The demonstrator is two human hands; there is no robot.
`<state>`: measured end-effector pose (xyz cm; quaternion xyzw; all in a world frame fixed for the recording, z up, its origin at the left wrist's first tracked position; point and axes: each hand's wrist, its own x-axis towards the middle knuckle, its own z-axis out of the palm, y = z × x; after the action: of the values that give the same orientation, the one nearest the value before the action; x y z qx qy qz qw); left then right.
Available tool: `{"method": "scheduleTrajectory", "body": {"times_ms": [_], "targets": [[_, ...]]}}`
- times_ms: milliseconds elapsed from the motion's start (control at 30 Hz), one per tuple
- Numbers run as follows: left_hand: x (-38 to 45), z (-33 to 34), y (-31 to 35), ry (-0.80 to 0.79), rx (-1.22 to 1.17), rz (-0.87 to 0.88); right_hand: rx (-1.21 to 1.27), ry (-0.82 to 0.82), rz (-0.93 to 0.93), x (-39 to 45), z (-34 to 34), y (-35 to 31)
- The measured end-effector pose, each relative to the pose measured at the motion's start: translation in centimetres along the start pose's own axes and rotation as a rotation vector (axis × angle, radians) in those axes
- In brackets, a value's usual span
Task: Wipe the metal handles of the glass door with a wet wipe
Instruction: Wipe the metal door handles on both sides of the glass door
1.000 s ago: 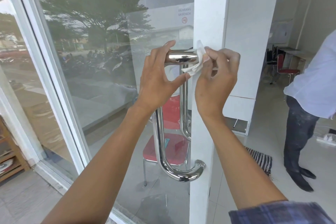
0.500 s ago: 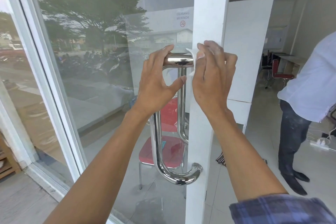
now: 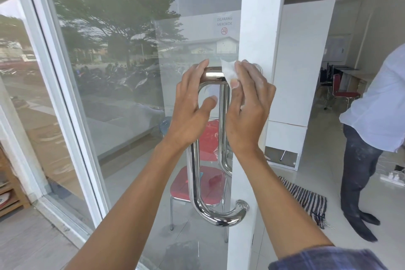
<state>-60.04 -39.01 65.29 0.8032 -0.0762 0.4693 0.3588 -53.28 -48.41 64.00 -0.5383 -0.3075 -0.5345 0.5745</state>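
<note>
A polished metal door handle (image 3: 195, 184) curves in a tall U shape on the glass door (image 3: 135, 98), fixed at the white door stile (image 3: 256, 28). My left hand (image 3: 190, 112) rests its fingers over the handle's top bar, thumb spread apart below it. My right hand (image 3: 247, 107) presses a white wet wipe (image 3: 229, 71) onto the top bar where it meets the stile. A second handle (image 3: 224, 129) shows through the glass on the inner side.
A person in a white shirt and dark trousers (image 3: 372, 129) stands inside at the right. A red chair (image 3: 197, 186) sits behind the glass, a striped cloth (image 3: 306, 201) lies on the floor, and a wooden shelf (image 3: 8, 190) is at the far left.
My right hand has turned over and slid the wipe up onto the top of the bar next to the stile. My left hand's thumb has come off the bar.
</note>
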Motion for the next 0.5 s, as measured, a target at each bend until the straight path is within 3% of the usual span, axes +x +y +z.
{"method": "scheduleTrajectory", "body": {"times_ms": [167,367,500], "targets": [[-0.2,-0.5,0.1,-0.027,-0.052,-0.049,0.291,0.135,0.301,-0.6,0.1,-2.1],[-0.2,-0.9,0.4,-0.037,-0.099,-0.117,0.534,0.279,0.939,0.1,1.0,-3.5],[0.0,-1.3,0.9,-0.035,-0.181,-0.145,0.769,0.258,1.111,1.5,1.9,-4.5]]}}
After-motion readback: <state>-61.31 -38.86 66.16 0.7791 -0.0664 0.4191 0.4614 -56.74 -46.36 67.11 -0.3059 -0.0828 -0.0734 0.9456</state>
